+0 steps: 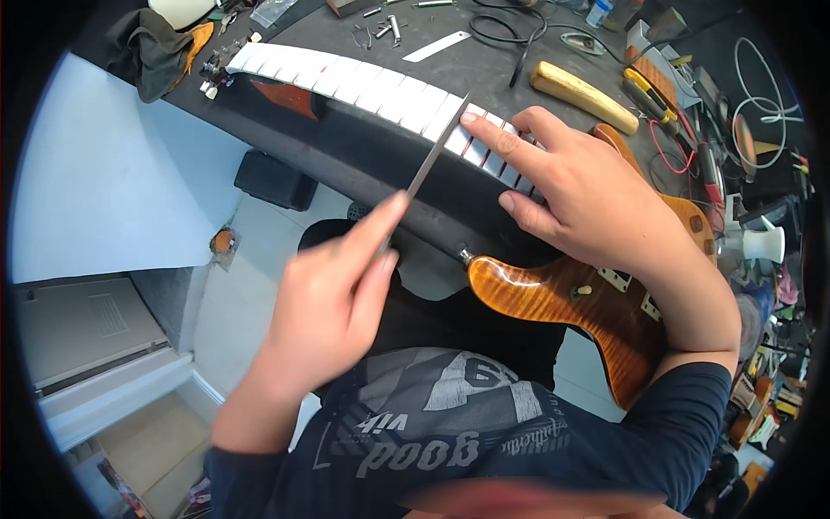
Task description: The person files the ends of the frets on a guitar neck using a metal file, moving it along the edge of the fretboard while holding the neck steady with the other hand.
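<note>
A guitar with a glossy amber body (527,290) lies across the bench, its neck (380,93) pointing to the far left. White strips cover the fretboard between the frets, and several reddish fret lines show near my right hand. My left hand (333,294) is closed round a thin, dark metal file (434,154), which slants across the fretboard with its tip past the far edge. Fingers of my right hand (575,177) are spread over the neck. Its index fingertip rests on the fretboard close beside the file, and the thumb lies toward the near side.
Beyond the neck lie a flat metal strip (437,46), a yellowish wooden piece (584,95) and a black cable (510,33). A dark cloth (154,56) sits past the headstock. Tools crowd the right, including a yellow-black cutter (650,95). A black box (275,180) is below the bench edge.
</note>
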Demonstrator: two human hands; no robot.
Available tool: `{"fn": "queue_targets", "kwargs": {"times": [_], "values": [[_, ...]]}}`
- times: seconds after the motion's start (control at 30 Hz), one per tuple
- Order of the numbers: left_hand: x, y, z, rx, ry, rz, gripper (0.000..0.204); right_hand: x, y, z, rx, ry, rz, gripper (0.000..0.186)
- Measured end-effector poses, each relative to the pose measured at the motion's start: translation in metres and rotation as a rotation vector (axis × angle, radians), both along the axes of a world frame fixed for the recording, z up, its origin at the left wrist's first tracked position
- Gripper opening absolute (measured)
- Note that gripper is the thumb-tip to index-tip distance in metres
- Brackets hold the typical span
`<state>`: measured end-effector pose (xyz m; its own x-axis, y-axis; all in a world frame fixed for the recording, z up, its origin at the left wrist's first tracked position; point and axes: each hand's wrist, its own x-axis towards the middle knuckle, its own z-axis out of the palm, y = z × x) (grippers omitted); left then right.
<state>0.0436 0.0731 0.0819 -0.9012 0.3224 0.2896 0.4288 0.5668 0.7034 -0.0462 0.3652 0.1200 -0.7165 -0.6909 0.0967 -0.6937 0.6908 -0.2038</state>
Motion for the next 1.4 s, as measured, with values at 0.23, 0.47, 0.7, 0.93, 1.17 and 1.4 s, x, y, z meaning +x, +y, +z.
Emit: {"fn": "queue_targets", "kwargs": {"times": [0.23, 0.47, 0.7, 0.93, 1.17, 1.4], "values": [[0.069, -0.037, 0.016, -0.102, -0.149, 0.099, 0.057, 0.001, -0.003, 0.007, 0.059, -0.071, -0.015, 0.078], [0.044, -0.022, 0.012, -0.064, -0.067, 0.061, 0.055, 0.003, -0.006, 0.008, 0.058, -0.069, 0.021, 0.077], [-0.048, 0.033, 0.025, -0.039, -0.084, 0.079, 0.047, 0.002, -0.006, 0.006, 0.003, -0.029, 0.051, 0.067], [0.051, -0.03, 0.024, -0.162, -0.131, 0.065, 0.059, 0.003, -0.011, 0.004, 0.028, -0.025, 0.037, 0.077], [-0.057, 0.043, 0.029, -0.146, -0.028, 0.053, 0.046, 0.001, -0.001, 0.005, 0.056, -0.053, -0.005, 0.075], [0.055, -0.019, 0.035, -0.176, -0.142, 0.071, 0.054, 0.002, -0.004, 0.001, 0.021, -0.011, 0.022, 0.074]]}}
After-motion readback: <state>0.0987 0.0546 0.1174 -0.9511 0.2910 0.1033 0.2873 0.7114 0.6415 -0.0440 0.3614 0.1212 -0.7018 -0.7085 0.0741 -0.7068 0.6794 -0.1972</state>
